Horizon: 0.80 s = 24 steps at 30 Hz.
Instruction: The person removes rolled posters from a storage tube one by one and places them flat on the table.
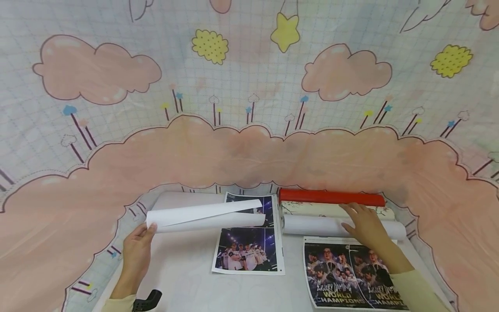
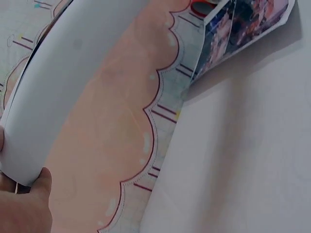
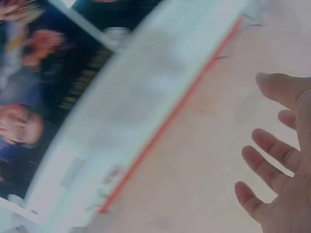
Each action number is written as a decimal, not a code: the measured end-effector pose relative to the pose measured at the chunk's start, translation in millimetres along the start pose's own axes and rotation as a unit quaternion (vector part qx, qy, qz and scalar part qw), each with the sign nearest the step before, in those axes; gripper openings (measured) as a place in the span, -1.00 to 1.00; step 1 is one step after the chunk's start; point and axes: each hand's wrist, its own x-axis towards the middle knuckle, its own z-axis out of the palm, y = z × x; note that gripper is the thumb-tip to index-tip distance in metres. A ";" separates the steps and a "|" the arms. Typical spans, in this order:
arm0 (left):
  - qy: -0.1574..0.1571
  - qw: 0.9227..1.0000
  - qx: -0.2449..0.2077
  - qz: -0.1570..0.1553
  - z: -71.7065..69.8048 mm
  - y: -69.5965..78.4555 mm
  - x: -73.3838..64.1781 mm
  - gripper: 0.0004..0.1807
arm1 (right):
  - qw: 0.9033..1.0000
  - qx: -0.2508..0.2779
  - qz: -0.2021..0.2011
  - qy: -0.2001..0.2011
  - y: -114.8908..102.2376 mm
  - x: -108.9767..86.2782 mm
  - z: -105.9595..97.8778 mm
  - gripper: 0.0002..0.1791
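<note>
My left hand [image 1: 137,249] pinches the left end of a loosely rolled sheet of white paper [image 1: 183,221], raised above the white tabletop. Its right end splays apart in front of a photo print [image 1: 247,253]. In the left wrist view the thumb [image 2: 43,187] lies at the near end of the rolled paper [image 2: 63,82]. Over at the right, my right hand [image 1: 364,225] hovers above three rolls with fingers spread: a red roll [image 1: 331,197], a cream roll with a branch pattern [image 1: 308,209] and a white roll [image 1: 315,225]. Nothing is between the right fingers [image 3: 265,165].
A dark poster reading "World Champions" [image 1: 331,273] lies at the front right, partly under my right forearm. A black curved object [image 1: 150,300] shows by the left wrist. Behind the white table [image 1: 183,268] hangs a cloth with pink clouds [image 1: 249,156].
</note>
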 end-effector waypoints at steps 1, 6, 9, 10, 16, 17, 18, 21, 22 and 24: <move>-0.003 1.000 0.007 0.002 2.8 0.9 -0.5 -0.46 | 1.000 0.003 -0.001 0.013 -3.4 1.5 -5.9 -0.27; -0.024 0.999 0.022 0.006 24.2 5.6 -2.4 -0.43 | 0.997 0.021 -0.027 0.075 -27.7 11.7 -31.3 -0.33; -0.032 0.999 0.019 0.011 42.0 6.2 -2.5 -0.45 | 0.992 0.037 -0.052 0.105 -46.6 18.3 -42.5 -0.37; -0.034 0.999 0.019 0.013 48.3 5.7 -2.8 -0.46 | 0.991 0.043 -0.061 0.115 -52.9 20.3 -45.4 -0.38; -0.045 0.999 0.015 0.021 86.2 -1.4 -8.8 -0.54 | 0.985 0.057 -0.099 0.127 -88.9 32.0 -51.5 -0.37; -0.048 0.999 0.008 0.022 92.2 -2.6 -10.0 -0.55 | 0.986 0.054 -0.103 0.122 -94.1 34.5 -51.0 -0.36; -0.051 0.998 -0.002 0.024 98.2 -3.6 -11.1 -0.56 | 0.986 0.050 -0.107 0.115 -98.8 36.8 -50.4 -0.36; -0.057 0.998 -0.025 0.031 113.4 -5.4 -14.2 -0.58 | 0.987 0.033 -0.109 0.111 -109.3 42.7 -48.4 -0.37; -0.056 0.997 -0.029 0.032 116.6 -6.1 -14.9 -0.59 | 0.987 0.029 -0.107 0.117 -111.9 44.6 -47.5 -0.38; -0.055 0.997 -0.028 0.037 121.3 -7.2 -16.1 -0.60 | 0.986 0.022 -0.100 0.133 -115.8 47.1 -46.4 -0.40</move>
